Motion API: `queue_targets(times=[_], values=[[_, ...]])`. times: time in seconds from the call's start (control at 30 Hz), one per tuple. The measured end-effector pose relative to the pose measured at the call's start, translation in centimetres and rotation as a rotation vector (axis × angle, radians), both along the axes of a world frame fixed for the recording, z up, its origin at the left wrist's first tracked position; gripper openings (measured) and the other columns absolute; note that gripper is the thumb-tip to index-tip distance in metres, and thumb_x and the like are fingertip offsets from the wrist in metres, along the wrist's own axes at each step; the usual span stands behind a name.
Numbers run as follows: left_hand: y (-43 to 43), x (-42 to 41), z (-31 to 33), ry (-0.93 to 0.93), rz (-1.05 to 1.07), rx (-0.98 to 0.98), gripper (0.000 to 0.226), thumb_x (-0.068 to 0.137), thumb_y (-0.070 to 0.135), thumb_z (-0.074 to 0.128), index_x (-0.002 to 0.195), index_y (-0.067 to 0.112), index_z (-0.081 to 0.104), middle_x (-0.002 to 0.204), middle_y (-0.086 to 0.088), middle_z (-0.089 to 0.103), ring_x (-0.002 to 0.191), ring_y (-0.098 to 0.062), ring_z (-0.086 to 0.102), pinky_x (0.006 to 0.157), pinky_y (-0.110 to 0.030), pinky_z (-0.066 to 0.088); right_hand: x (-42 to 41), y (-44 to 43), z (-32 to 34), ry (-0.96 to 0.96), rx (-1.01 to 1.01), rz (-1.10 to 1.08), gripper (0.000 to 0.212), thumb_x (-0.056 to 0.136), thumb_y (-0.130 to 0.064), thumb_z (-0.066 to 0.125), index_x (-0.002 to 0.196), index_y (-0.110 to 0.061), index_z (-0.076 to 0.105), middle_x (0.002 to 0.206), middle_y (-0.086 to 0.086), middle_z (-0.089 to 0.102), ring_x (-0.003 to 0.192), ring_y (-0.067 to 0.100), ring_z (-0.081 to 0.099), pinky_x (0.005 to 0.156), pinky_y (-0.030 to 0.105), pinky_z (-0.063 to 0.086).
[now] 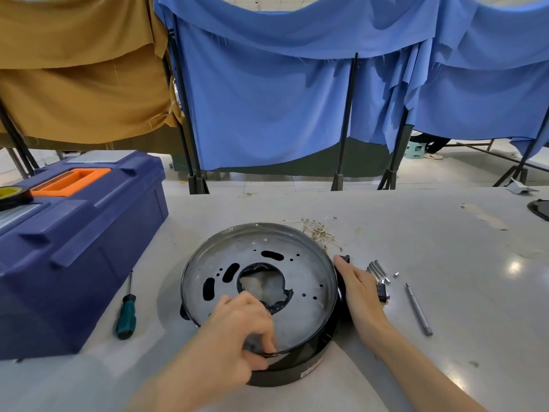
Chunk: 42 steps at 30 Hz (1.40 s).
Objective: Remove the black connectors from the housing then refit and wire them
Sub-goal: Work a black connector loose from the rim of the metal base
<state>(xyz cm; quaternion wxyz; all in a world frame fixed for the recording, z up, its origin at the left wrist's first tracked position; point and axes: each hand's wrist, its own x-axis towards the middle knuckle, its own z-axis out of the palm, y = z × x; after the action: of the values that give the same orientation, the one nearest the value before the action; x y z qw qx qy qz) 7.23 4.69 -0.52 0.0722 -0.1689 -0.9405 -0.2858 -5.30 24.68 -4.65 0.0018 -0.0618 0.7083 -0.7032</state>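
A round black housing (300, 254) with a grey metal inner plate lies on the table in front of me. The plate has a large jagged central hole and several dark slots. My left hand (237, 331) grips the near rim of the housing, fingers curled over the edge. My right hand (356, 289) lies flat against the housing's right outer wall, fingers pointing away from me. A small black connector (345, 258) sits by the tip of my right fingers. Another small black part (382, 292) lies just right of that hand.
A blue toolbox (77, 242) with an orange handle stands at the left, with a tape roll (12, 195) on top. A green-handled screwdriver (127, 310) lies beside it. Thin wires (319, 231), metal pins (378, 270) and a loose driver bit (419, 310) lie to the right.
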Motion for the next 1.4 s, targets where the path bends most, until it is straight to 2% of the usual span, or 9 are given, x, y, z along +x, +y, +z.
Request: queue_targets(times=[0.27,0.4,0.53,0.7,0.83,0.97,1.1,1.27,1.4], values=[[2.6,0.1,0.4,0.076,0.096,0.057,0.057,0.060,0.079,0.056,0.101,0.042,0.071,0.095,0.028,0.062,0.101,0.006,0.050,0.091,-0.018,0.029,-0.1,-0.2,-0.3,0.091,0.066,0.012,0.047,0.096,-0.029,0.054,0.070,0.010,0.042,0.068,0.011,0.037,0.067,0.019,0.031,0.066,0.034,0.026],[5.0,-0.3,-0.6,0.252,-0.005,-0.256,0.039,0.083,0.054,0.046,0.083,0.031,0.078,0.085,0.023,0.069,0.083,-0.003,0.063,0.078,-0.022,0.035,-0.1,-0.2,-0.4,0.079,0.039,-0.027,0.051,0.099,-0.034,0.049,0.056,-0.011,0.036,0.057,0.003,0.031,0.057,0.014,0.029,0.058,0.030,0.025],[3.7,-0.1,-0.8,0.208,-0.071,-0.264,0.023,0.080,0.041,0.063,0.068,0.027,0.077,0.082,0.025,0.071,0.103,-0.001,0.062,0.086,-0.023,0.031,-0.2,-0.2,-0.7,0.036,0.030,0.006,0.065,0.100,-0.049,0.038,0.077,0.007,0.062,0.068,0.024,0.049,0.067,0.021,0.048,0.068,0.034,0.039],[0.0,-0.2,-0.4,0.019,-0.080,-0.267,0.021,0.083,0.044,0.063,0.083,0.028,0.076,0.116,0.040,0.055,0.124,0.023,0.016,0.099,-0.012,0.006,-0.3,-0.3,-1.0,0.039,0.031,-0.008,0.073,0.096,-0.058,0.039,0.074,0.012,0.045,0.070,0.010,0.045,0.068,0.019,0.040,0.069,0.036,0.032],[0.4,0.0,0.4,-0.022,0.042,-0.106,0.044,0.067,0.075,0.060,0.089,0.039,0.074,0.107,0.044,0.055,0.121,0.020,0.023,0.099,-0.010,0.009,-0.5,-0.4,-1.3,0.054,0.025,-0.007,0.071,0.097,-0.056,0.040,0.075,0.011,0.049,0.069,0.011,0.049,0.068,0.018,0.046,0.069,0.035,0.035],[4.0,-0.4,-0.5,0.150,0.063,-0.179,0.061,0.080,0.073,0.047,0.130,0.040,0.055,0.133,0.032,0.047,0.125,0.014,0.030,0.104,-0.016,0.016,-0.4,-0.4,-1.4,0.050,-0.034,0.001,0.063,0.097,-0.051,0.045,0.066,0.003,0.051,0.065,0.010,0.051,0.065,0.016,0.048,0.066,0.034,0.039],[5.2,-0.4,-0.3,0.112,0.011,-0.328,0.047,0.088,0.057,0.037,0.104,0.034,0.074,0.112,0.027,0.066,0.112,-0.002,0.059,0.090,-0.023,0.030,-0.3,-0.3,-1.2,0.023,-0.074,0.032,0.057,0.093,-0.050,0.054,0.063,-0.002,0.054,0.064,0.010,0.048,0.066,0.020,0.043,0.066,0.037,0.037],[3.5,-0.7,-1.2,0.109,-0.085,-0.282,0.034,0.098,0.043,0.040,0.121,0.036,0.065,0.134,0.037,0.046,0.133,0.010,0.022,0.105,-0.026,0.013,-0.1,-0.4,-0.9,0.062,-0.026,0.038,0.061,0.093,-0.047,0.055,0.073,0.010,0.047,0.068,0.012,0.042,0.068,0.022,0.036,0.066,0.037,0.031],[2.2,-0.5,-0.8,0.065,-0.066,-0.220,0.028,0.088,0.049,0.056,0.089,0.029,0.076,0.118,0.038,0.057,0.125,0.017,0.026,0.103,-0.020,0.011,-0.2,-0.3,-1.0,0.055,-0.017,0.011,0.062,0.097,-0.046,0.050,0.068,0.009,0.043,0.067,0.010,0.040,0.066,0.020,0.036,0.066,0.034,0.030]])
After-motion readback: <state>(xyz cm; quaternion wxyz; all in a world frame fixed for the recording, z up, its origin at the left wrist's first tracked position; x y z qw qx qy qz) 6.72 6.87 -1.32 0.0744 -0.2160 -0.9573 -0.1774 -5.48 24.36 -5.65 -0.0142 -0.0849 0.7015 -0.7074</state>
